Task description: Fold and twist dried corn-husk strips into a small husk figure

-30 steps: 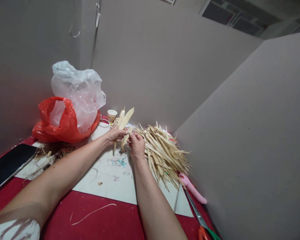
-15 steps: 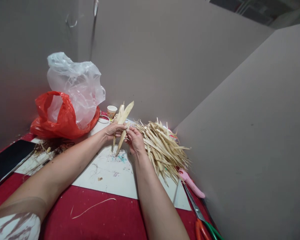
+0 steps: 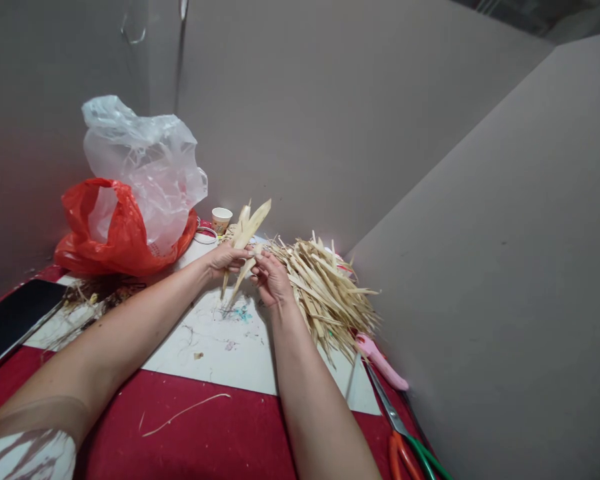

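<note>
My left hand (image 3: 229, 258) is closed on several pale, flat dried leaf strips (image 3: 253, 221), whose pointed ends stick up above the fingers and hang below them. Close beside it, my right hand (image 3: 271, 275) pinches another dried leaf strip (image 3: 241, 279) that slants down to the left. The fingertips of both hands almost meet over the white board (image 3: 210, 357). Right of my right hand lies a large heap of similar dried strips (image 3: 325, 287). My fingers partly cover where the strips cross.
A red plastic bag (image 3: 115, 233) with a clear plastic bag (image 3: 150, 160) stands at left, near a paper cup (image 3: 221, 219). A black tablet-like slab (image 3: 17, 320) lies far left. Scissors (image 3: 393, 413) and a pink-handled tool (image 3: 383, 363) lie at right, beside the grey wall (image 3: 505, 267).
The strip in my right hand has tilted a little, its lower end swinging left. Both hands stay close together. The whole view has shifted slightly.
</note>
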Motion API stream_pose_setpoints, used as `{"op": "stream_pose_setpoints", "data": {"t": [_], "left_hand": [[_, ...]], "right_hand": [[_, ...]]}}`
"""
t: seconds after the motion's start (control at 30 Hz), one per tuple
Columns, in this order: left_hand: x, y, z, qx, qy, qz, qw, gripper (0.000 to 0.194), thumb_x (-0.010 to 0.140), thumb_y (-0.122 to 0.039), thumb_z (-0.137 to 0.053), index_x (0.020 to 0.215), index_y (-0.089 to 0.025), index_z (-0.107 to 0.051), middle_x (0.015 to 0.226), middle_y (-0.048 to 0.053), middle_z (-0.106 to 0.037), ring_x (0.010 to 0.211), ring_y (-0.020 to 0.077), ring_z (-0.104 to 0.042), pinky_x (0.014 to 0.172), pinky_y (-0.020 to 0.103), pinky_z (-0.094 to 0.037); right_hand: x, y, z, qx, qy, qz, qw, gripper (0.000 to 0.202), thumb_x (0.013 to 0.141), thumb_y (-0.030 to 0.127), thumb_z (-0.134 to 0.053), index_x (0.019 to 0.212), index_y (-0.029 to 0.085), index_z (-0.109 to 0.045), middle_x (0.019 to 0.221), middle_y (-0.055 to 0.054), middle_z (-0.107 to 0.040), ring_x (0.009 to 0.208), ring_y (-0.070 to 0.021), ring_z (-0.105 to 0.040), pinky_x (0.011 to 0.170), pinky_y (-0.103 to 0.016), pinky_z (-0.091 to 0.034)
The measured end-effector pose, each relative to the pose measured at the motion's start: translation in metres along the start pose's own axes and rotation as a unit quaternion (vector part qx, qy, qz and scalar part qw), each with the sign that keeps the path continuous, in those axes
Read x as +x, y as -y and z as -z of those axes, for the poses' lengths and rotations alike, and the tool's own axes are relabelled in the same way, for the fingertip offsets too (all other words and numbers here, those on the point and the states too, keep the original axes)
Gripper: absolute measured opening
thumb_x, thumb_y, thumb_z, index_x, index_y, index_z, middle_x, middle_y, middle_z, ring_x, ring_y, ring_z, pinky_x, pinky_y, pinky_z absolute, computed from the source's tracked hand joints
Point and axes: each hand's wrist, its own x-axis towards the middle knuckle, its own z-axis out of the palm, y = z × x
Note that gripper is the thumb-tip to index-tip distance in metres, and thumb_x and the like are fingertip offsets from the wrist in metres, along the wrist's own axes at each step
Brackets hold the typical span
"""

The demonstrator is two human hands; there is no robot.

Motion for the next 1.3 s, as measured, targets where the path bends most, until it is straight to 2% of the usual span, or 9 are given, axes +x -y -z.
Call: {"op": "stream_pose_setpoints", "data": {"t": [0.1,0.23,0.37,0.6,0.77,0.93,1.03,1.17,1.3], "left_hand": [[0.001,0.001,0.000,-0.001,-0.002,-0.001,1.000,0.038,0.056,-0.026,-0.086,0.078,-0.014,-0.058,0.050,-0.005,-0.046,0.037,0.0030,-0.035,0.038,0.016,-0.015],[-0.001,-0.001,-0.001,-0.012,0.007,-0.008,1.000,0.036,0.056,-0.024,-0.085,0.076,-0.014,-0.056,0.046,-0.009,-0.036,0.036,0.0008,-0.025,0.038,0.015,-0.012],[-0.003,-0.004,-0.003,-0.021,0.006,-0.003,1.000,0.032,0.059,-0.020,-0.083,0.074,-0.015,-0.055,0.045,-0.011,-0.032,0.036,-0.0003,-0.019,0.037,0.014,-0.012],[-0.003,-0.003,-0.002,-0.018,0.021,0.002,1.000,0.035,0.057,-0.025,-0.084,0.073,-0.013,-0.056,0.044,-0.011,-0.030,0.036,-0.0007,-0.018,0.037,0.015,-0.010],[-0.003,-0.003,-0.002,0.018,0.020,0.012,1.000,0.039,0.054,-0.029,-0.087,0.073,-0.013,-0.057,0.048,-0.006,-0.042,0.037,0.0023,-0.030,0.037,0.017,-0.013],[-0.001,0.000,0.002,0.045,0.000,-0.003,0.999,0.038,0.054,-0.029,-0.087,0.067,-0.015,-0.054,0.043,-0.009,-0.032,0.036,0.0010,-0.022,0.038,0.018,-0.010],[-0.001,0.000,0.001,0.052,-0.002,-0.012,0.999,0.038,0.055,-0.027,-0.088,0.066,-0.015,-0.053,0.044,-0.008,-0.034,0.036,0.0010,-0.024,0.037,0.017,-0.012],[0.000,-0.005,-0.003,0.005,0.022,-0.016,1.000,0.035,0.060,-0.023,-0.086,0.069,-0.015,-0.053,0.047,-0.010,-0.033,0.036,-0.0005,-0.022,0.036,0.014,-0.014],[0.001,-0.011,0.002,-0.088,-0.023,-0.030,0.995,0.028,0.067,-0.014,-0.079,0.071,-0.014,-0.051,0.049,-0.010,-0.035,0.035,-0.0016,-0.021,0.034,0.011,-0.015]], "right_hand": [[-0.001,0.001,0.000,0.005,0.016,-0.011,1.000,0.031,0.060,0.025,-0.079,0.082,0.018,-0.058,0.055,0.009,-0.053,0.043,-0.0030,-0.044,0.037,-0.011,-0.038],[0.001,-0.001,0.002,0.004,-0.015,-0.007,1.000,0.031,0.058,0.025,-0.080,0.077,0.019,-0.056,0.056,0.009,-0.054,0.044,-0.0039,-0.046,0.038,-0.012,-0.040],[0.003,-0.003,0.006,0.005,-0.017,-0.001,1.000,0.031,0.058,0.026,-0.079,0.076,0.019,-0.055,0.058,0.008,-0.055,0.045,-0.0040,-0.048,0.039,-0.012,-0.041],[0.004,-0.005,0.009,-0.040,-0.011,0.010,0.999,0.029,0.057,0.028,-0.080,0.074,0.018,-0.060,0.054,0.007,-0.057,0.044,-0.0049,-0.048,0.039,-0.014,-0.040],[0.005,-0.008,0.009,-0.076,-0.034,0.035,0.996,0.032,0.054,0.034,-0.082,0.070,0.017,-0.060,0.054,0.005,-0.059,0.046,-0.0063,-0.051,0.039,-0.015,-0.041],[0.006,-0.010,0.010,-0.130,-0.057,0.066,0.988,0.031,0.055,0.037,-0.079,0.066,0.017,-0.059,0.054,0.005,-0.059,0.045,-0.0066,-0.051,0.039,-0.016,-0.040],[0.008,-0.014,0.011,-0.174,-0.076,0.096,0.977,0.025,0.058,0.034,-0.075,0.062,0.017,-0.058,0.050,0.005,-0.057,0.043,-0.0068,-0.050,0.038,-0.016,-0.039],[0.015,-0.017,0.016,-0.201,-0.145,0.121,0.961,0.016,0.059,0.026,-0.069,0.059,0.018,-0.056,0.045,0.006,-0.054,0.041,-0.0082,-0.050,0.037,-0.017,-0.039],[0.023,-0.009,0.028,-0.069,-0.293,0.152,0.941,0.009,0.061,0.020,-0.061,0.059,0.020,-0.052,0.050,0.005,-0.057,0.046,-0.0087,-0.053,0.043,-0.018,-0.045]]}}
